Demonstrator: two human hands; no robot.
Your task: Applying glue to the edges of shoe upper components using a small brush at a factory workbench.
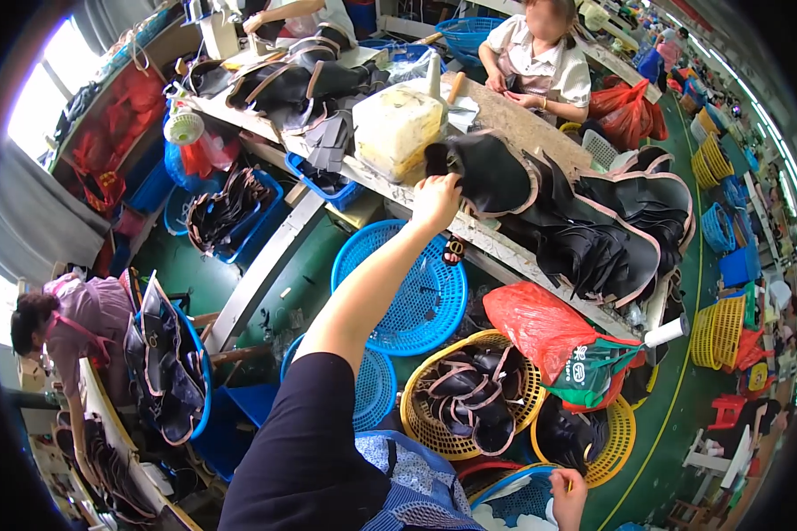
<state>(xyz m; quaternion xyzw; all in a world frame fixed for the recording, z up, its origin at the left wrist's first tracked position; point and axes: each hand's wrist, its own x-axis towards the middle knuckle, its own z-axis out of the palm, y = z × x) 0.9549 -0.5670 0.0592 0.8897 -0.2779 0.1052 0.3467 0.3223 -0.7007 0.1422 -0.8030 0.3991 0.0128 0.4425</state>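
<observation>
My left hand (438,202), its arm stretched out across the view, is closed on the end of a black leather shoe upper (496,173) with a pale edge. That upper lies at the near edge of the workbench (527,111). Just below hangs a dark strap with a gold buckle (453,250). Several more black uppers (593,239) are stacked to the right along the bench. My right hand (568,497) is low at the right, fingers curled, beside a blue basket (518,496) with white pieces in it. Whatever its fingers hold cannot be made out.
A yellowish container (398,128) stands on the bench. Below are a blue basket (400,288), a yellow basket (416,425) of black uppers and a red plastic bag (540,323). One person (540,66) sits across the bench; another (84,327) bends at the left.
</observation>
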